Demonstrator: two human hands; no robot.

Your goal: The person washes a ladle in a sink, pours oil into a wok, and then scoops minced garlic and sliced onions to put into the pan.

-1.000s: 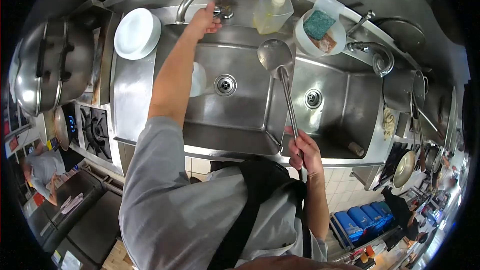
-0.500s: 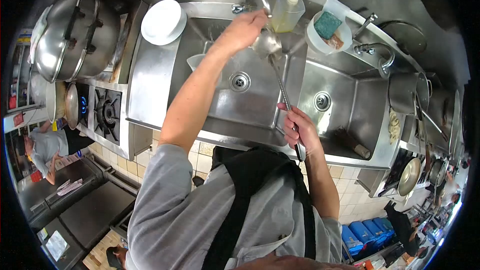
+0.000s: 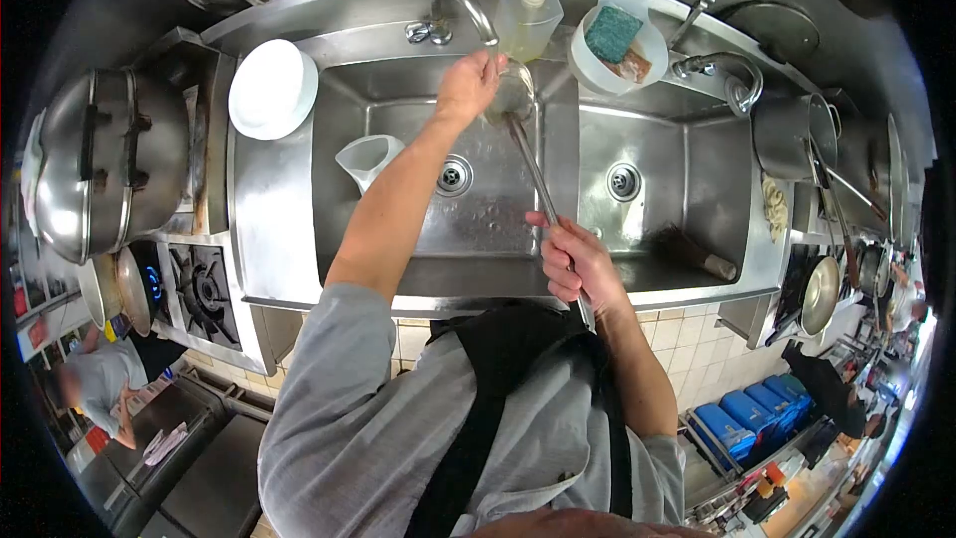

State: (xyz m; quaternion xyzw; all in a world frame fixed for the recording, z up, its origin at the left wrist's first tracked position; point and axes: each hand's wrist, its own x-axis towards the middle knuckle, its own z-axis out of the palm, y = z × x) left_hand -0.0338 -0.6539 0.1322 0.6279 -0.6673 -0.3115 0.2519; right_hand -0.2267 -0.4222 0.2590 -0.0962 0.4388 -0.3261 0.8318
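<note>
A long-handled metal ladle [image 3: 531, 164] slants over the left sink basin, its round bowl [image 3: 515, 98] just below the spout of the left faucet [image 3: 463, 2]. My right hand [image 3: 580, 261] is wrapped round the lower handle near the sink's front edge. At the bowl's left rim, my left hand [image 3: 468, 90] has its fingers curled and seems to grip the edge; the fingertips are partly hidden. A clear plastic jug [image 3: 366, 157] lies in the left basin, partly behind my left forearm. Drops of water show on the basin floor around the drain [image 3: 454, 176].
Behind the basins stand a soap pump bottle [image 3: 528, 20] and a white container [image 3: 637, 65] with a green scouring pad [image 3: 612, 32]. White bowls [image 3: 271, 90] sit left. A bamboo brush [image 3: 702, 254] lies in the right basin. A burner flame [image 3: 152, 282] burns at left, near another person [image 3: 110, 379].
The camera view has shifted, so the sink appears lower and farther left. My left hand has come slightly down from the faucet spout to the ladle's rim. My right hand still holds the handle.
</note>
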